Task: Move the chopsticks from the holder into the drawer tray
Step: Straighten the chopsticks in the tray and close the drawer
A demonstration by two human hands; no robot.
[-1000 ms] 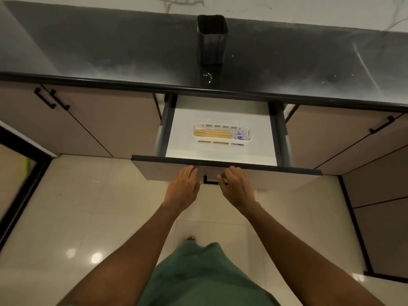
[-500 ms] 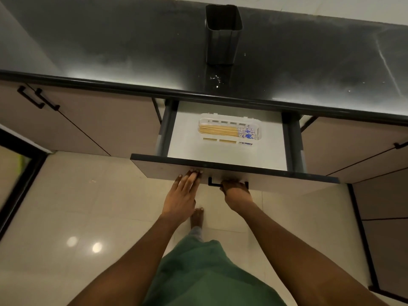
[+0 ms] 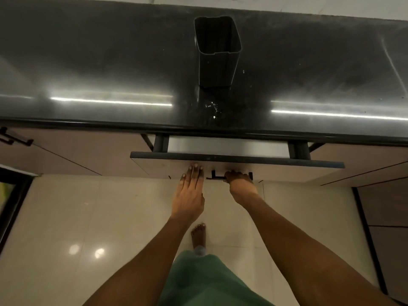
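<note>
The dark square holder (image 3: 217,51) stands empty on the black countertop (image 3: 88,62), straight behind the drawer (image 3: 287,167). The drawer is nearly closed; only a narrow strip of its white inside shows, and the tray with the chopsticks is hidden under the counter edge. My left hand (image 3: 189,191) presses its straight fingers flat against the drawer front, left of the handle. My right hand (image 3: 240,182) has its fingers curled over the black drawer handle (image 3: 215,176).
Beige cabinet doors flank the drawer, with black handles (image 3: 15,138) at the far left. Glossy cream floor tiles (image 3: 88,217) lie below. A bare foot (image 3: 198,235) and green clothing (image 3: 205,281) show beneath my arms. A dark frame edges the floor at left.
The drawer has slid inward from wide open to almost closed, hiding the tray and chopsticks. Both hands moved forward with its front; the left fingers straightened flat.
</note>
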